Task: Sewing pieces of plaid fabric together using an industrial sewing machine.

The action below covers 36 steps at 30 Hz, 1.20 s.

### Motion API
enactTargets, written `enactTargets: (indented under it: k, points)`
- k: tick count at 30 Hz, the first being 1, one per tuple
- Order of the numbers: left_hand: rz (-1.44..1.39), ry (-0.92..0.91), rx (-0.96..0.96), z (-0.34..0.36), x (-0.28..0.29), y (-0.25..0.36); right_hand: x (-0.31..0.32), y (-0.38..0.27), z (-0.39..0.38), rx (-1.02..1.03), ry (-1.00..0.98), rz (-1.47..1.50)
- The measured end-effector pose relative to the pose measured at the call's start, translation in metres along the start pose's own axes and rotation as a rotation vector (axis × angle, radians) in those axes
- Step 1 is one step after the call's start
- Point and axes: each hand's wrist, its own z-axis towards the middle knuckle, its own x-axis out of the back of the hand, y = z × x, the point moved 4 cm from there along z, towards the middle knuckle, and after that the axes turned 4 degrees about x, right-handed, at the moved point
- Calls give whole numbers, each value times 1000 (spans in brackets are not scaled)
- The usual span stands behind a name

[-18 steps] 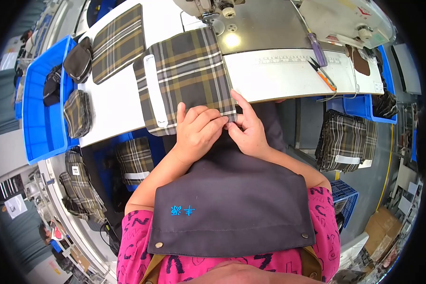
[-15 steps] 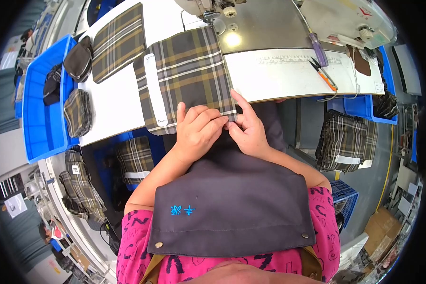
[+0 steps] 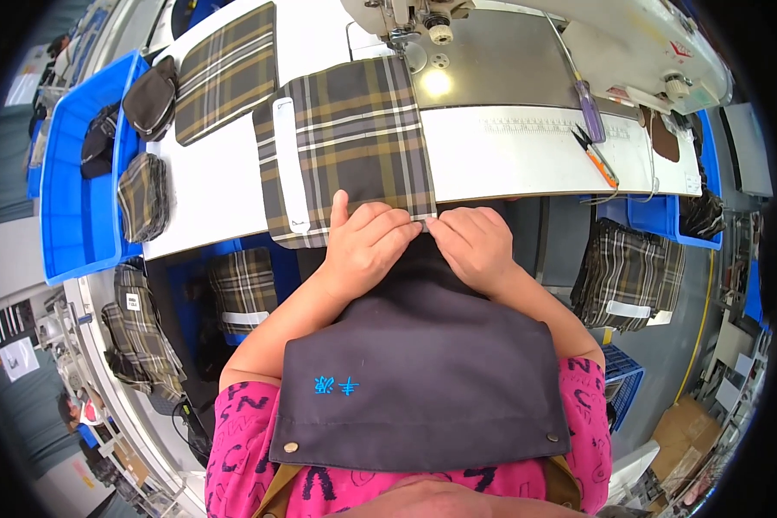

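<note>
Both hands are down at the near edge of the white sewing table (image 3: 233, 186), side by side and almost touching. The left hand (image 3: 367, 246) has its fingers curled shut on the near hem of the plaid fabric panel (image 3: 350, 138), thumb up on top; the right hand (image 3: 475, 246) pinches the same hem just beside the panel's near right corner. So both are clamped on cloth — the panel runs straight away from the grip, its long axis pointing toward the sewing machine (image 3: 423, 22) at the far edge. A white strip (image 3: 289, 164) lies along its left side. Scissors (image 3: 597, 155) lie well apart on the right — nearer the right hand
</note>
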Motion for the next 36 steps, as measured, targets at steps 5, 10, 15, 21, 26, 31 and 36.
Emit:
enactTargets:
  k: [5, 10, 15, 21, 26, 31, 36]
  points:
    - [-55, -60, 11, 6, 5, -3, 11, -1, 17, 84, -15, -59]
    - [-97, -219, 165, 44, 7, -22, 7, -7, 24, 154, -137, -18]
    - [-56, -385, 186, 47, -1, -35, 4, -5, 21, 195, -168, -8]
    - [-85, -385, 195, 48, -5, -41, 3, 1, 24, 191, -214, -7]
    - [-83, -380, 190, 59, -7, -51, 1, 10, 37, 175, -218, 16]
    - [-95, -365, 178, 61, -10, -57, -2, 17, 47, 150, -219, 28]
    - [-102, -372, 188, 62, -10, -60, -7, 29, 54, 126, -222, 64]
